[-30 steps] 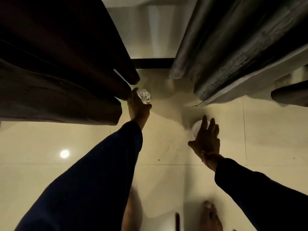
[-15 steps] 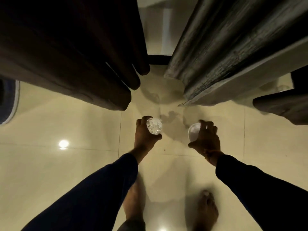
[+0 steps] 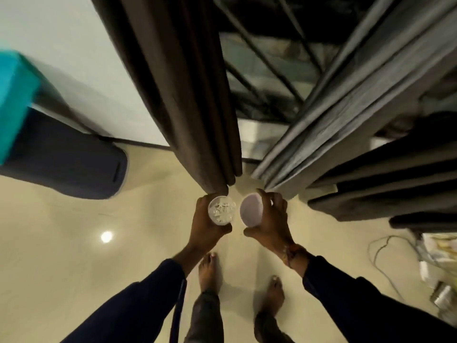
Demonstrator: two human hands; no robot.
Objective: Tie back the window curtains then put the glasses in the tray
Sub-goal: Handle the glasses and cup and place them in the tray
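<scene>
My left hand (image 3: pixel 206 227) grips a clear cut-pattern glass (image 3: pixel 221 210), seen from above. My right hand (image 3: pixel 270 222) grips a second glass (image 3: pixel 251 209) with a plain pale inside. Both glasses are upright, side by side in front of me, above the floor. Just beyond them hang the dark brown left curtain (image 3: pixel 188 95) and the grey right curtain (image 3: pixel 346 100), with a gap between them showing the barred window (image 3: pixel 262 70). No tray is in view.
A dark blue seat with a teal cushion (image 3: pixel 57 157) stands at the left. Cables and clutter (image 3: pixel 432 256) lie on the floor at the right. Pale floor tiles (image 3: pixel 99 268) spread around my bare feet (image 3: pixel 207 271).
Both hands have lifted the glasses off the floor and brought them close together. My view has risen, now showing the window, the seat and both feet.
</scene>
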